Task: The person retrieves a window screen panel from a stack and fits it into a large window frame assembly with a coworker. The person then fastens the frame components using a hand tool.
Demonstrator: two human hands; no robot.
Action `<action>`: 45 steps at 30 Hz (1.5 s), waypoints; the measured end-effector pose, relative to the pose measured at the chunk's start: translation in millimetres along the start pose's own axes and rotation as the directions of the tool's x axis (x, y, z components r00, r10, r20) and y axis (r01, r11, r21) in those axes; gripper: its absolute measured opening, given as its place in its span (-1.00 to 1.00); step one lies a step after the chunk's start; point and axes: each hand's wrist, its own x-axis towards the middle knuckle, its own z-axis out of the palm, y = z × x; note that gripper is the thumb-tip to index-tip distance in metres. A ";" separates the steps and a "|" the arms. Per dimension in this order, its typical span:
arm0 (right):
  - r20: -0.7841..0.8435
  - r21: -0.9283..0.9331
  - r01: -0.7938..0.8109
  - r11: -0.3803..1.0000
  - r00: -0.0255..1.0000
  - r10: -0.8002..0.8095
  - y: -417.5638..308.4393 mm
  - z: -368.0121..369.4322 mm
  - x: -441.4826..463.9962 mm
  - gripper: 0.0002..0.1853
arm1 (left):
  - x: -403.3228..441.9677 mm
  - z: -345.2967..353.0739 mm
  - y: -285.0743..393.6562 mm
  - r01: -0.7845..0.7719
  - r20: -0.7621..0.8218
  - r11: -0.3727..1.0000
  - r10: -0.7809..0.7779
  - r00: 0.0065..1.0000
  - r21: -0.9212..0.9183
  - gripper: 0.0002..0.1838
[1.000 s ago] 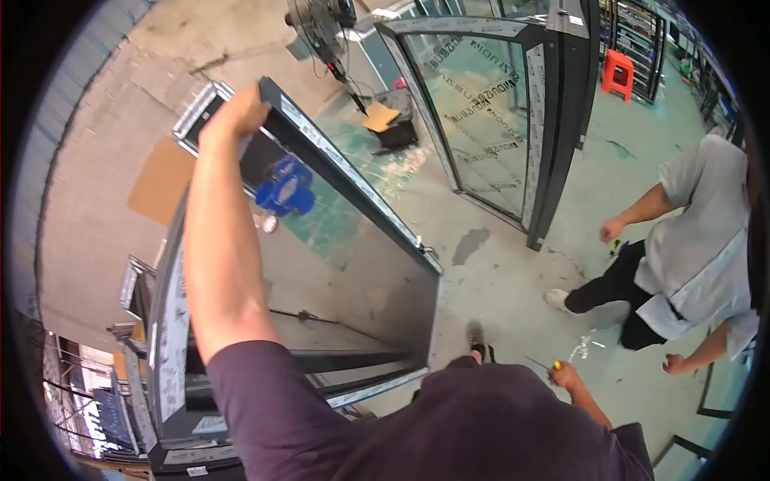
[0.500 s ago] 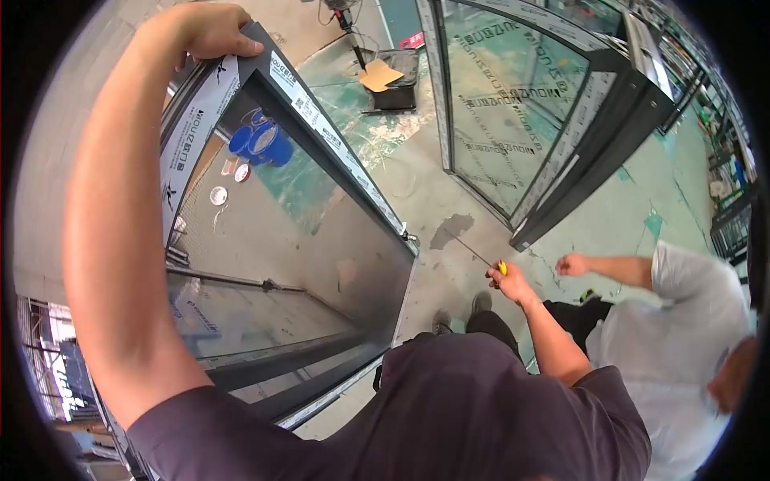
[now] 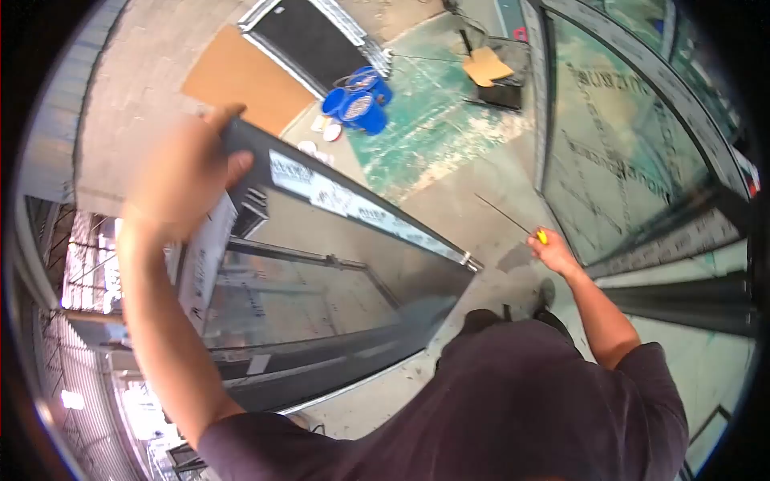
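My left hand [image 3: 180, 172], partly blurred, is closed over the top corner of a dark glazed door frame [image 3: 361, 210], thumb on one side and fingers on the other. White printed protective tape runs along the frame. My right hand [image 3: 553, 252] is closed round the yellow handle of a long thin screwdriver [image 3: 505, 215]. Its shaft points up and left, over the floor and apart from the frame. Most of the handle is hidden in my fingers.
A second glazed frame [image 3: 549, 104] stands at the right. Blue buckets [image 3: 362, 112], a brown board [image 3: 245, 80] and a dark panel [image 3: 309, 40] are beyond the held frame. Yellowish cardboard [image 3: 486, 67] lies on a black box [image 3: 499, 96].
The view has swung, and the held frame's top corner sits lower in it. The other person at the right is out of view. My right hand still holds the screwdriver.
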 end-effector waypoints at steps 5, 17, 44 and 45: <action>0.120 -0.092 -0.042 0.995 0.991 0.053 -17.6 -22.6 85.2 -0.85 | -8.7 20.9 25.3 0.134 -0.261 0.982 -0.165 0.951 -0.131 -0.43; 0.383 -0.131 0.153 0.980 0.919 -0.092 -88.7 65.2 278.5 -0.87 | -19.3 57.3 30.7 0.324 -0.542 0.945 -0.293 0.788 -0.040 -0.39; 0.919 -0.344 0.776 0.529 0.162 0.360 -151.1 277.5 544.0 -0.82 | 90.7 233.5 159.0 0.939 -0.818 0.019 -0.497 -0.289 -0.344 -0.16; 0.919 -0.336 0.789 0.515 0.155 0.362 -150.7 280.9 543.5 -0.82 | 93.6 237.9 157.2 0.938 -0.825 0.017 -0.482 -0.296 -0.347 -0.16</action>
